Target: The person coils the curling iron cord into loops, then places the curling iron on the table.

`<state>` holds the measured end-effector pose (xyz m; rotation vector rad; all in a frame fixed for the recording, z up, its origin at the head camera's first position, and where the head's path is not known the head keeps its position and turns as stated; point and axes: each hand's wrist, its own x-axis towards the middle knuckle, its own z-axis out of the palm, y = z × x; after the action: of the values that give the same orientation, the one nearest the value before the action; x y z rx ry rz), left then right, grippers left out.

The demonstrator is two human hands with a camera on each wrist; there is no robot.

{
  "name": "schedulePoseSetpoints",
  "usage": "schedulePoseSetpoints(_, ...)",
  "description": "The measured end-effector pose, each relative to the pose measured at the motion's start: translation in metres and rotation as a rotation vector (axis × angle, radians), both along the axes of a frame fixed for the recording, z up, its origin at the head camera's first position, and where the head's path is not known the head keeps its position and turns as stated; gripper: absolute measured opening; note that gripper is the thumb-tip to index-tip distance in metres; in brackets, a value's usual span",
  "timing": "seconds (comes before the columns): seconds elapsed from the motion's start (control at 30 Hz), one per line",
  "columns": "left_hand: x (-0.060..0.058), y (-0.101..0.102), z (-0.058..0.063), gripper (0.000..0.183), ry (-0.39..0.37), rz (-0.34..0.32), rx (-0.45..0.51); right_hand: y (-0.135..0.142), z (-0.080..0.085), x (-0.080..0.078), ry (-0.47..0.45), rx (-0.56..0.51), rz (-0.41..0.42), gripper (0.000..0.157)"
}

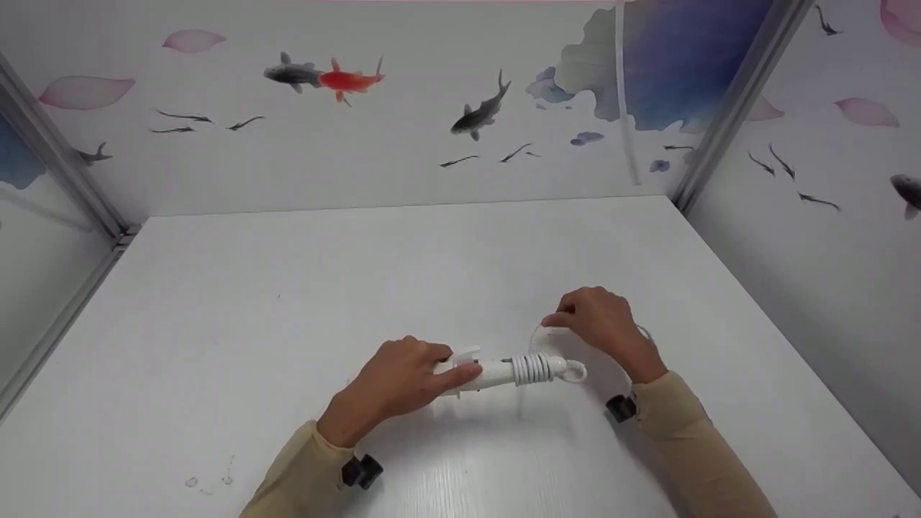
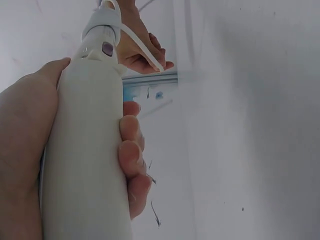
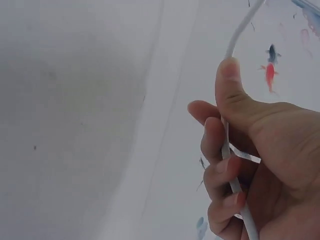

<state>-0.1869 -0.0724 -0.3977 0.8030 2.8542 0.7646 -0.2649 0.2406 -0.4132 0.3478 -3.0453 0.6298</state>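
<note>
My left hand grips a white curling iron, its thumb along one side and its fingers curled round the other. A dark switch shows on the body in the left wrist view. Several turns of white cord wrap the handle's right end, where a ribbed cord sleeve bends in a loop. To the right and farther back, my right hand holds a free stretch of the cord. Its thumb presses along the cord and its fingers curl round it in the right wrist view.
A white table lies beneath the hands. White panels printed with fish and petals stand at its back and sides, joined by metal posts. Black wrist devices sit below both sleeves.
</note>
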Motion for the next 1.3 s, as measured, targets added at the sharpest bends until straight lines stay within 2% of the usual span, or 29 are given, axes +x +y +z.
schedulePoseSetpoints(0.17,0.004,0.002,0.001,0.057,0.001,-0.072,-0.027,0.003,0.000,-0.002,0.027,-0.139,-0.061,0.031)
schedulePoseSetpoints(0.23,0.004,0.003,0.000,0.057,-0.011,-0.079,-0.029,-0.001,0.005,0.001,0.075,-0.200,-0.072,0.031)
schedulePoseSetpoints(0.4,0.003,0.005,-0.004,0.057,-0.010,-0.104,-0.049,-0.019,0.018,0.011,0.299,-0.297,-0.059,0.026)
schedulePoseSetpoints(0.53,0.002,0.007,-0.006,0.057,0.015,-0.140,-0.083,-0.032,0.027,0.020,0.457,-0.366,0.012,0.021)
schedulePoseSetpoints(0.63,0.003,0.008,-0.007,0.057,-0.002,-0.137,-0.086,-0.040,0.033,0.027,0.580,-0.401,0.087,0.019)
schedulePoseSetpoints(0.73,0.003,0.007,-0.006,0.058,-0.020,-0.105,-0.080,-0.045,0.038,0.034,0.692,-0.446,0.168,0.015)
schedulePoseSetpoints(0.87,0.003,0.006,-0.006,0.058,-0.027,-0.033,-0.089,-0.049,0.046,0.043,0.775,-0.523,0.261,0.010)
schedulePoseSetpoints(1.1,-0.001,0.002,-0.003,0.059,-0.015,0.105,-0.097,-0.054,0.057,0.057,0.811,-0.607,0.405,0.013)
schedulePoseSetpoints(1.2,-0.003,0.000,-0.002,0.061,-0.003,0.190,-0.095,-0.055,0.059,0.060,0.829,-0.613,0.464,0.015)
schedulePoseSetpoints(1.3,-0.005,-0.003,-0.001,0.064,0.005,0.275,-0.089,-0.056,0.059,0.063,0.810,-0.617,0.504,0.014)
